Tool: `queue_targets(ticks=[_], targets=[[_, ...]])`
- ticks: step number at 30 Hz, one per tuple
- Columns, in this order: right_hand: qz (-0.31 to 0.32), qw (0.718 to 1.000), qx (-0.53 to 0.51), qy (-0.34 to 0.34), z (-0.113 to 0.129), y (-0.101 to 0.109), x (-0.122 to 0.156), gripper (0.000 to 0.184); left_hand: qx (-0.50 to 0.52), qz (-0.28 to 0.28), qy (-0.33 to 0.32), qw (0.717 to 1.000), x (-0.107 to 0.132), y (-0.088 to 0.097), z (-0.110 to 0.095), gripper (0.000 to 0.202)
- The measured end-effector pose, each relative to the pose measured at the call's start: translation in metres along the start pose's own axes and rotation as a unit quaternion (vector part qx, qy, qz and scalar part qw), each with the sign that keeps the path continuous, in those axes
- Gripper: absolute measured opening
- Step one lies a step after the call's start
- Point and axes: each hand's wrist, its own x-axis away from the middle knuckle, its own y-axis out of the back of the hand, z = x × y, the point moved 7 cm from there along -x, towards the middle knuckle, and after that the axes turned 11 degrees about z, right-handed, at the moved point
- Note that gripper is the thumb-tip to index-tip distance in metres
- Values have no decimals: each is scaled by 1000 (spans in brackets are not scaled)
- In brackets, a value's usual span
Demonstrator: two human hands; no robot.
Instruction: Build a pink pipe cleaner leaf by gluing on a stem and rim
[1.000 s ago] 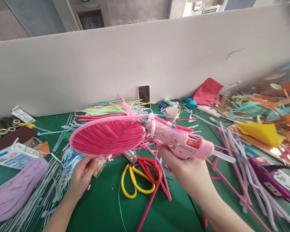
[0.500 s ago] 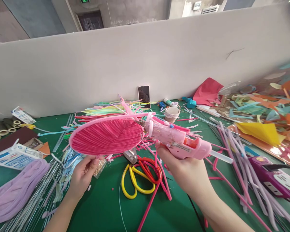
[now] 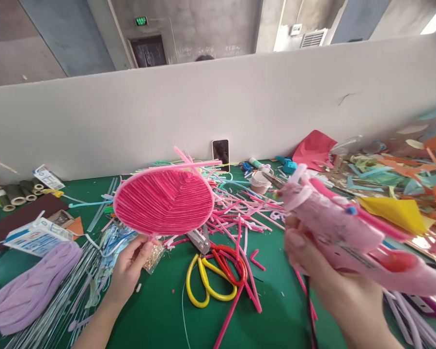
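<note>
My left hand (image 3: 129, 265) pinches the lower edge of a pink oval disc (image 3: 164, 201) made of packed pink strips and holds it up above the green table (image 3: 156, 315). My right hand (image 3: 327, 271) is wrapped round a pink hot glue gun (image 3: 343, 232), which is blurred by motion and sits well to the right of the disc. The gun's nozzle (image 3: 274, 180) points up and left and is apart from the disc's right edge.
Yellow- and red-handled scissors (image 3: 212, 276) lie below the disc among loose pink strips (image 3: 240, 218). A phone (image 3: 221, 151) leans on the white partition (image 3: 218, 111). Lilac fibre bundle (image 3: 25, 286) and a box (image 3: 38, 236) at left; coloured paper scraps (image 3: 396, 169) at right.
The glue gun has pulled away from the disc's right edge and swung right and toward me. The disc has tilted more upright, facing the camera. The view has shifted slightly upward.
</note>
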Motion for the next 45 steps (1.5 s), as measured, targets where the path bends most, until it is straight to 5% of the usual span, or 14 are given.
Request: queue_targets(ticks=[2, 5, 7, 10, 13, 17, 21, 26, 29, 31, 36, 38, 41, 45], targets=[[9, 988, 151, 29, -17, 7, 2, 24, 66, -5, 13, 998, -1, -1, 4, 35], [121, 922, 365, 42, -65, -9, 6, 17, 161, -10, 40, 986, -1, -8, 8, 37], [162, 885, 433, 46, -95, -19, 11, 6, 190, -13, 42, 981, -1, -13, 5, 39], [224, 866, 442, 66, -107, -30, 14, 19, 227, -16, 42, 973, 5, -25, -7, 40], [221, 912, 337, 75, -64, -30, 3, 24, 273, -1, 65, 960, 13, -43, -19, 39], [180, 981, 23, 64, 23, -36, -30, 30, 312, 57, 86, 945, 19, -75, -36, 42], [163, 946, -259, 107, 67, -58, -61, 42, 323, 59, 77, 941, 19, -94, -43, 44], [154, 947, -240, 148, 68, -71, -73, 26, 307, 87, 52, 946, 14, -107, -33, 45], [147, 952, -202, 177, 68, -67, -71, 27, 263, 108, 19, 958, 4, -87, -31, 59], [156, 952, -190, 181, 66, -65, -70, 27, 233, 69, -17, 970, -5, -50, -40, 69], [185, 952, -155, 187, 63, -65, -71, 28, 86, -107, -148, 979, -11, 49, -117, 47], [196, 950, -141, 196, 66, -65, -71, 28, 6, -115, -205, 972, -11, 53, -159, 38], [203, 948, -107, 221, 74, -64, -70, 28, -105, -101, -299, 943, -10, 31, -206, 25], [216, 944, -66, 242, 81, -63, -68, 29, -152, -110, -346, 919, -14, 6, -222, 23]])
